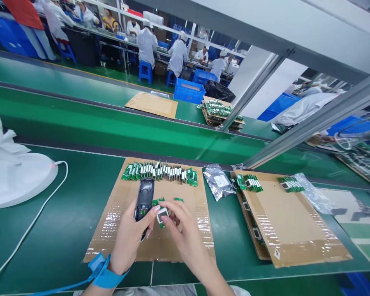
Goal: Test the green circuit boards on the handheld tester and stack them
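My left hand [127,240], with a blue strap [109,273] on its wrist, is closed around a dark, long plastic device housing [146,192]. Between the fingers of my right hand [189,236] is a small green circuit board [162,215] with a white-framed dark square on it. It is held close to the housing's lower end, and my left thumb reaches its edge. Below both hands lies a taped cardboard sheet [111,222]. A row of green circuit boards [163,170] stands along its far edge. Fingers partly hide another bit of green board [179,199].
To the right are stacked cardboard sheets [291,218] with more boards [253,183] and a silvery plastic bag [218,181]. A white fan base [21,179] with its cable sits left. Beyond the green conveyor [111,137], a metal post [265,148] rises; people in white work farther back.
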`<state>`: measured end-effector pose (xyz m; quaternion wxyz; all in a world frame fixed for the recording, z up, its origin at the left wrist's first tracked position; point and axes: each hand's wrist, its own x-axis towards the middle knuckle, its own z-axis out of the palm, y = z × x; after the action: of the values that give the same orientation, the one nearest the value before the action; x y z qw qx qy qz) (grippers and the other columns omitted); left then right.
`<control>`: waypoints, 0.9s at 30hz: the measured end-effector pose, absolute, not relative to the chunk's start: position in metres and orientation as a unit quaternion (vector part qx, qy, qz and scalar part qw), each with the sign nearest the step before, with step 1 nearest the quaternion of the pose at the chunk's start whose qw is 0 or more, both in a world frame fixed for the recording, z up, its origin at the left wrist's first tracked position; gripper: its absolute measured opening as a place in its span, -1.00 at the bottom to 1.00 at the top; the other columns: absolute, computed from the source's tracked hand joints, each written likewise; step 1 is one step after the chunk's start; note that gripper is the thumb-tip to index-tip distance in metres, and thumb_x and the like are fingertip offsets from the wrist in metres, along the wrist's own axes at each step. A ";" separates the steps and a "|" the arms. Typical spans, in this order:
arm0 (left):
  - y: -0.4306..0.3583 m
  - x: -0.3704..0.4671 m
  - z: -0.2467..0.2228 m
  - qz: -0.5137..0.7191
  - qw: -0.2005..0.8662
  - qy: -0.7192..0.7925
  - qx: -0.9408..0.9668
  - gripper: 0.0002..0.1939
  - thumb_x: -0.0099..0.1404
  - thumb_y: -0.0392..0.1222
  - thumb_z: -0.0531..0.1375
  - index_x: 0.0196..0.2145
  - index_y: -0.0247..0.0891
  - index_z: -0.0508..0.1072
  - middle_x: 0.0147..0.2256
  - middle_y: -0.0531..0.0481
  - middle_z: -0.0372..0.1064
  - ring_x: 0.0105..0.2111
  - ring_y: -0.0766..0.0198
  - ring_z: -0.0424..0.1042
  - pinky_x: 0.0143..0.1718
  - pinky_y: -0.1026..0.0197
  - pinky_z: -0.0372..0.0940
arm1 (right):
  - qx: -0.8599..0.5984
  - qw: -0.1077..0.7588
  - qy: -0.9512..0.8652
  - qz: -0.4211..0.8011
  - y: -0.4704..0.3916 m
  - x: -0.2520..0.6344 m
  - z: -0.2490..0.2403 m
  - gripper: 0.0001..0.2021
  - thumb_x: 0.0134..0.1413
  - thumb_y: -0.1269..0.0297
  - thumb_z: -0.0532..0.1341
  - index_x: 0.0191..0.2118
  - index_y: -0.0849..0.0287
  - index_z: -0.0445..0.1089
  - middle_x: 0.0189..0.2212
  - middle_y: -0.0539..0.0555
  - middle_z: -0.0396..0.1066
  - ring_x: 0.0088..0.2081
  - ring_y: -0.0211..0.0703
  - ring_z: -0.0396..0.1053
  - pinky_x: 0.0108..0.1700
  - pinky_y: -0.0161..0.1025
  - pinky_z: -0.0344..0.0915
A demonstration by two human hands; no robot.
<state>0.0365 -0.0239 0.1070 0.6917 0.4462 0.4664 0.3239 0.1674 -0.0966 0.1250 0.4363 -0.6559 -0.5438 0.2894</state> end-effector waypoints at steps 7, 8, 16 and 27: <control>-0.028 0.033 0.119 0.321 0.749 0.415 0.403 -0.66 0.21 0.09 0.31 -0.30 -0.22 0.36 -0.63 0.16 0.22 -0.63 0.41 0.15 -0.62 0.36 0.08 | -0.625 0.438 -0.533 0.366 -0.105 0.177 0.126 -0.59 0.18 0.40 0.26 0.10 -0.13 0.36 -0.22 -0.01 0.40 -0.29 -0.19 0.32 -0.22 -0.25 0.30; -0.029 0.033 0.121 0.321 0.762 0.408 0.387 -0.65 0.25 0.13 0.27 -0.26 -0.21 0.38 -0.61 0.13 0.24 -0.61 0.39 0.17 -0.60 0.35 0.10 | -0.626 0.453 -0.517 0.367 -0.104 0.177 0.126 -0.61 0.18 0.37 0.27 0.10 -0.12 0.36 -0.23 -0.01 0.42 -0.28 -0.18 0.33 -0.20 -0.24 0.31; -0.035 0.035 0.125 0.252 0.825 0.418 0.284 -0.48 0.30 0.29 0.09 -0.38 -0.27 0.47 -0.55 0.01 0.29 -0.56 0.32 0.22 -0.55 0.28 0.17 | -0.595 0.586 -0.433 0.339 -0.086 0.165 0.128 -0.71 0.12 0.28 0.31 -0.01 -0.01 0.44 -0.26 0.00 0.44 -0.25 -0.18 0.38 -0.11 -0.22 0.33; -0.040 0.038 0.132 0.251 0.840 0.368 0.311 -0.56 0.33 0.23 0.08 -0.20 -0.22 0.43 -0.58 0.11 0.18 -0.60 0.37 0.07 -0.60 0.30 0.04 | -0.612 0.545 -0.493 0.293 -0.077 0.167 0.124 -0.70 0.15 0.34 0.30 0.00 -0.06 0.44 -0.25 -0.03 0.41 -0.21 -0.19 0.34 -0.04 -0.23 0.26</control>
<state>0.0377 -0.0396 0.1315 0.8398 0.3106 0.3680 0.2507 0.1666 -0.0773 0.1239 0.5446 -0.6123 -0.4928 0.2928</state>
